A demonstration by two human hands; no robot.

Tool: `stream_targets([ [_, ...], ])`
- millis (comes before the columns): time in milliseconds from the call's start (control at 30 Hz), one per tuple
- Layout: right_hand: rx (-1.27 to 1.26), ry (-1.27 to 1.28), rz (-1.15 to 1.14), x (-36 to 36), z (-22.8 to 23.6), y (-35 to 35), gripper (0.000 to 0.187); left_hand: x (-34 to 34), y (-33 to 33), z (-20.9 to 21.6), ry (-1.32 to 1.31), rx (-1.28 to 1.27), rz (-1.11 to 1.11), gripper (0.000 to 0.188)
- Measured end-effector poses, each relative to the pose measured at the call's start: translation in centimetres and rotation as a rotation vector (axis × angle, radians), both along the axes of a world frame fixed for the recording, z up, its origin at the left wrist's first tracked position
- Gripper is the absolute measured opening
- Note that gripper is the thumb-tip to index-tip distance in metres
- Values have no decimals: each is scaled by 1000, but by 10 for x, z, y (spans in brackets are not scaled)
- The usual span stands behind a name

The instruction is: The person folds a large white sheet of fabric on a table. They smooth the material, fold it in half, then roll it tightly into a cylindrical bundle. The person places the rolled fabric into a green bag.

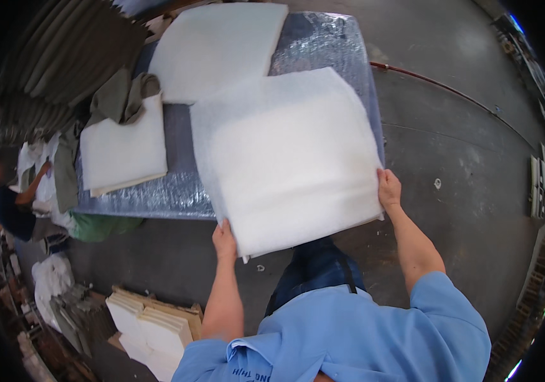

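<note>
A white padded sheet of batting (291, 165) stretches between my two hands, its far part lying over the table and its near edge past the table's front. A thinner, see-through layer shows along its far and left margins. My left hand (224, 240) is closed on the near left corner. At the near right corner my right hand (388, 188) grips the same sheet. The fingers of both hands are partly hidden by the material. Beyond it, another white batting piece (215, 48) with a curved edge lies on the plastic-wrapped table (180, 159).
Left on the table is a white cushion pad (126, 143) with grey-green cloth (121, 99) on it. Stacked grey-green pieces (75, 48) rise behind. A co-worker (11, 207) handles fabric at far left. White foam slabs (151, 328) stand near my left elbow. A reddish hose (435, 83) crosses the floor.
</note>
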State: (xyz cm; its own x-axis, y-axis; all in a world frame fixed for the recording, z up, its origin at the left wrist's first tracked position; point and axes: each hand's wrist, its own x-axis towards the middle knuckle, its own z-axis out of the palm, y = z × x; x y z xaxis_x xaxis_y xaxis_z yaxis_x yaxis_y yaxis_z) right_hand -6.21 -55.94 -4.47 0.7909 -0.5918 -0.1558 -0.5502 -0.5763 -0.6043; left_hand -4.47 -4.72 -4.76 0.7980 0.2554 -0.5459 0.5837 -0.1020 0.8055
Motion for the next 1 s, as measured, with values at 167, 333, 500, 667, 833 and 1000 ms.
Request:
stream_targets([
  [167,241,-66,-69,24,24,-39,50,26,62,37,260,-150,2,38],
  [333,206,-25,20,87,26,-25,56,109,45,54,219,-54,-94,64],
  [500,293,82,42,123,22,0,50,146,6,20,53,164,-95,59],
  [667,97,-177,-43,115,7,-3,46,150,-12,5,-23,446,-21,53],
  [833,89,-196,-141,119,0,0,45,146,-11,-11,-180,515,100,54],
  [1000,108,-147,-145,119,-14,-7,44,147,-15,-12,-142,510,99,54],
])
